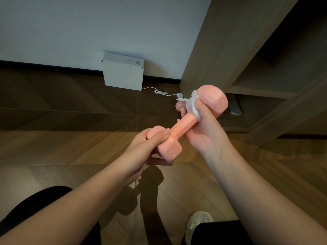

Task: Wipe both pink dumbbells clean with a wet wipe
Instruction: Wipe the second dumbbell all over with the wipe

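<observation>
Matte pink dumbbell (pixel 184 123): left hand (pixel 141 149) grips its near head; right hand (pixel 207 131) wraps a crumpled white wet wipe (pixel 193 105) round the handle beside its far head. A white rectangular box (pixel 123 72) stands beyond it.

A dumbbell (pixel 184 124) is hanging over the floor (pixel 70 147).
The left hand (pixel 139 152) is gripping its near end, the right hand (pixel 207 131) (with a wipe (pixel 197 113)) its far end; a box (pixel 123 73) is leaning behind.

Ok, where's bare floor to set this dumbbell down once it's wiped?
Bare wood floor fills the left, between the white box and your left knee. The right is crowded: white cable, wooden cabinet, shoe.
</observation>
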### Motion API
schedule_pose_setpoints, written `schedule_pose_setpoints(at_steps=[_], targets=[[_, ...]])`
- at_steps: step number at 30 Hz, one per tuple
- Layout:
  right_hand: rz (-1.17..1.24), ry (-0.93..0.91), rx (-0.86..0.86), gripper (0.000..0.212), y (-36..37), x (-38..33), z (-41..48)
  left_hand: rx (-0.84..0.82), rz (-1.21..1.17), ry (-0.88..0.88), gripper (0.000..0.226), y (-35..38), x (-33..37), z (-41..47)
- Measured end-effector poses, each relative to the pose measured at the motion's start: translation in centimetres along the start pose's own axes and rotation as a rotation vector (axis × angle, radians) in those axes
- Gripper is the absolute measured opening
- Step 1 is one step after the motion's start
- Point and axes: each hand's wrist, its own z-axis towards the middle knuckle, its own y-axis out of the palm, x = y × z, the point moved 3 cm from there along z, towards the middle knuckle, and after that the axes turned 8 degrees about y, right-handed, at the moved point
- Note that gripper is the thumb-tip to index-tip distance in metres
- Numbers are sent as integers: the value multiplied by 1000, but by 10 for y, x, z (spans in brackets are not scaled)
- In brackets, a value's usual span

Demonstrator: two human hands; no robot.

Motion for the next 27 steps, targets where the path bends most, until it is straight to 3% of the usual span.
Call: schedule_pose_setpoints(at_steps=[6, 12, 16, 19, 24, 27], targets=[[-4, -4, -162, 65, -4, 2, -6, 16, -69, 23, 56, -2, 8, -2], [-54, -6, -48, 30, -14, 9, -3, 20, 23, 78, 58, -7, 12, -2], [-315, -30, -73, 51, -13, 26, -7, 87, 113, 146, 53, -16, 19, 1], [-567, -12, -92, 31, -11, 40, -11, 99, 142, 176, 54, -22, 24, 3], [-876, -154, -13, 23, -10, 29, -18, 152, 132, 143, 58, -26, 20, 3], [-928, -205, -31, 18, -16, 15, -20, 197, 101, 98, 53, -30, 17, 4]])
